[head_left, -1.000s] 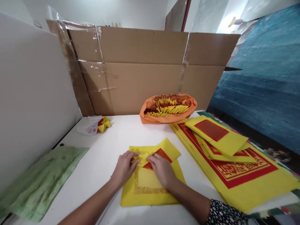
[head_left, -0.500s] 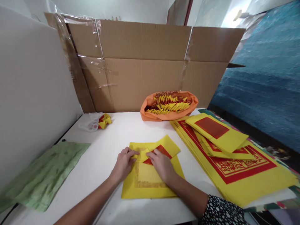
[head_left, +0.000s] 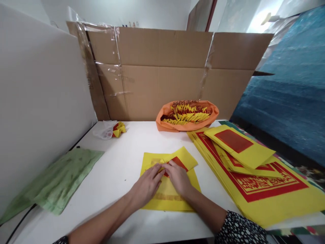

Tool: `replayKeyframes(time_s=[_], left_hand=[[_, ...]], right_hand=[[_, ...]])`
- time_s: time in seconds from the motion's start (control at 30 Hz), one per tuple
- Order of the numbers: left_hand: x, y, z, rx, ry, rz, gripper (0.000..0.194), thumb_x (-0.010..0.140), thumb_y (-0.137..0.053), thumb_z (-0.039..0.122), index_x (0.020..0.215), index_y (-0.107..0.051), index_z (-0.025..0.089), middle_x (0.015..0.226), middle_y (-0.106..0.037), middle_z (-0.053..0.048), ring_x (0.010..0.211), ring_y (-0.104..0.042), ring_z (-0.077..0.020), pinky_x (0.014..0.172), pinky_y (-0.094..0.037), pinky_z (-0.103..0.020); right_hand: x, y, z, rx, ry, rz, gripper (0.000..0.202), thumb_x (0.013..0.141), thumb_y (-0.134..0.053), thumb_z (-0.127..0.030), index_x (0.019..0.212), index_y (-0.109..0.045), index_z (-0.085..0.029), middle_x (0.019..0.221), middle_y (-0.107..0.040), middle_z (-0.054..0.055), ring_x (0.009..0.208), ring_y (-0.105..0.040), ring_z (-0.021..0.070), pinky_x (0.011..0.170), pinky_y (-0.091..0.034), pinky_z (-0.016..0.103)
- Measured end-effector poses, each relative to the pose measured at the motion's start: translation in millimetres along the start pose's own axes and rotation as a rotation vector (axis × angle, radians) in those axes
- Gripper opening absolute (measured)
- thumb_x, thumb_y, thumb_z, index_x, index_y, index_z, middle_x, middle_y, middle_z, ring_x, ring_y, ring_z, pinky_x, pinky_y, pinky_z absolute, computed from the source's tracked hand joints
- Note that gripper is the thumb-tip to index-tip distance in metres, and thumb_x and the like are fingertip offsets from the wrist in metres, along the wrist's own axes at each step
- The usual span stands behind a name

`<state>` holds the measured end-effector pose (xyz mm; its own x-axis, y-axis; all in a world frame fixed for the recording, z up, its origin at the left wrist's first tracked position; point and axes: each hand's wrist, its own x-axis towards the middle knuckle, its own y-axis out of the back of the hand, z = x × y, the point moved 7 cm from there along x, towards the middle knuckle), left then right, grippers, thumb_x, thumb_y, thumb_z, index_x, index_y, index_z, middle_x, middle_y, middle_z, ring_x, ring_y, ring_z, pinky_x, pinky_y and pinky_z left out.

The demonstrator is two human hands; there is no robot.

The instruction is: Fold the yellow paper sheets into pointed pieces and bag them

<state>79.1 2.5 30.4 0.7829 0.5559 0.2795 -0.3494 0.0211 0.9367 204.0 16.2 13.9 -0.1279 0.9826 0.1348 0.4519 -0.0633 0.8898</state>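
Note:
A smaller piece of yellow paper with a red patch (head_left: 189, 158) lies at a slant over a square yellow paper sheet (head_left: 172, 205) on the white table. My left hand (head_left: 146, 186) has its fingers drawn together on the near left corner of the smaller paper. Right beside it, my right hand (head_left: 178, 178) presses its closed fingers on the same paper by the red patch. The fingertips of both hands meet there and hide the fold between them.
An orange bag (head_left: 166, 126) full of folded yellow-and-red papers stands at the back. Stacked printed yellow sheets (head_left: 276, 206) lie on the right. A green cloth (head_left: 68, 176) and a clear plastic bag (head_left: 105, 130) are on the left. A cardboard panel (head_left: 165, 51) rises behind.
My left hand has moved right along the paper's edge until its fingertips meet my right hand's. The paper's left corner is now covered by fingers. The view has shifted slightly.

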Motion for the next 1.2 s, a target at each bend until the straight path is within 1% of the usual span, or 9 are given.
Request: replayKeyframes(time_s=[0.13, 0.27, 0.4, 0.57, 0.67, 0.8, 0.97, 1.1, 1.2], left_hand=[[-7.6, -18.4, 5.5, 0.140, 0.047, -0.032, 0.049, 0.098, -0.043, 0.031, 0.144, -0.036, 0.016, 0.148, -0.040, -0.018, 0.137, -0.038, -0.0319, 0.108, -0.039, -0.049], [-17.3, -29.1, 2.6, 0.199, 0.108, -0.053, 0.051, 0.098, -0.043, 0.041, 0.145, -0.037, 0.023, 0.149, -0.040, -0.014, 0.139, -0.031, -0.0378, 0.107, -0.035, -0.057], [-25.4, -25.5, 0.0, 0.243, 0.223, -0.055, 0.052, 0.091, -0.056, 0.043, 0.141, -0.044, 0.033, 0.150, -0.039, -0.014, 0.135, -0.033, -0.0477, 0.099, -0.035, -0.066], [-21.9, -16.1, 1.4, 0.244, 0.267, -0.034, 0.053, 0.086, -0.063, 0.045, 0.137, -0.050, 0.033, 0.146, -0.042, -0.017, 0.131, -0.036, -0.0505, 0.096, -0.028, -0.076], [-3.1, -9.9, 4.7, 0.192, 0.139, -0.093, 0.041, 0.089, -0.061, 0.040, 0.126, -0.058, 0.023, 0.141, -0.048, -0.017, 0.135, -0.035, -0.0429, 0.106, -0.021, -0.071], [25.4, 3.2, 9.4, -0.007, -0.130, -0.170, 0.018, 0.095, -0.050, 0.027, 0.107, -0.060, 0.018, 0.139, -0.052, -0.013, 0.133, -0.043, -0.0291, 0.109, -0.036, -0.046], [38.8, 9.4, -3.3, -0.081, -0.175, -0.135, 0.023, 0.095, -0.051, 0.034, 0.111, -0.058, 0.019, 0.133, -0.056, -0.013, 0.118, -0.055, -0.0276, 0.102, -0.041, -0.044], [34.8, 2.3, -12.9, -0.064, -0.111, -0.117, 0.038, 0.092, -0.055, 0.030, 0.127, -0.052, 0.018, 0.141, -0.050, -0.013, 0.128, -0.046, -0.0302, 0.106, -0.038, -0.046], [33.0, -2.1, -14.3, -0.064, -0.079, -0.125, 0.051, 0.086, -0.057, 0.023, 0.135, -0.046, 0.018, 0.146, -0.044, -0.014, 0.131, -0.041, -0.0327, 0.105, -0.038, -0.049]], right_hand=[[-0.2, 0.6, 0.3, 0.009, 0.007, -0.008, 0.033, 0.096, -0.043, -0.022, 0.117, -0.064, -0.037, 0.092, -0.060, 0.001, 0.075, -0.060, 0.0157, 0.059, -0.041, 0.023], [0.0, -1.1, 1.2, 0.038, 0.008, 0.006, 0.032, 0.096, -0.045, -0.023, 0.117, -0.064, -0.035, 0.094, -0.059, 0.002, 0.076, -0.061, 0.0162, 0.062, -0.044, 0.024], [-10.4, 2.2, 2.1, 0.119, 0.054, 0.030, 0.027, 0.097, -0.042, -0.026, 0.107, -0.068, -0.029, 0.094, -0.057, 0.003, 0.076, -0.059, 0.0162, 0.066, -0.048, 0.027], [-47.7, 12.1, 9.0, 0.154, 0.217, 0.070, 0.023, 0.095, -0.045, -0.024, 0.092, -0.068, -0.022, 0.102, -0.059, 0.009, 0.093, -0.058, 0.0242, 0.084, -0.050, 0.041], [-65.7, 16.4, 19.1, 0.157, 0.231, 0.098, 0.017, 0.091, -0.053, -0.022, 0.100, -0.067, -0.023, 0.116, -0.058, 0.012, 0.106, -0.055, 0.0283, 0.094, -0.047, 0.048], [-70.9, 17.7, 28.9, 0.197, 0.159, 0.116, 0.026, 0.086, -0.059, -0.019, 0.112, -0.065, -0.023, 0.119, -0.056, 0.011, 0.112, -0.053, 0.0273, 0.097, -0.046, 0.046], [-65.7, 20.3, 23.6, 0.159, 0.179, 0.106, 0.031, 0.086, -0.058, -0.018, 0.115, -0.064, -0.022, 0.121, -0.056, 0.013, 0.111, -0.052, 0.0282, 0.098, -0.044, 0.049], [-62.4, 33.8, 28.7, 0.437, 0.022, 0.128, 0.009, 0.087, -0.057, -0.026, 0.090, -0.063, -0.021, 0.111, -0.061, 0.010, 0.106, -0.057, 0.0253, 0.097, -0.045, 0.046], [-65.3, 22.8, 34.6, 0.934, -0.272, 0.012, 0.023, 0.089, -0.055, -0.043, 0.083, -0.056, -0.020, 0.089, -0.067, 0.007, 0.083, -0.065, 0.0224, 0.084, -0.052, 0.043]])
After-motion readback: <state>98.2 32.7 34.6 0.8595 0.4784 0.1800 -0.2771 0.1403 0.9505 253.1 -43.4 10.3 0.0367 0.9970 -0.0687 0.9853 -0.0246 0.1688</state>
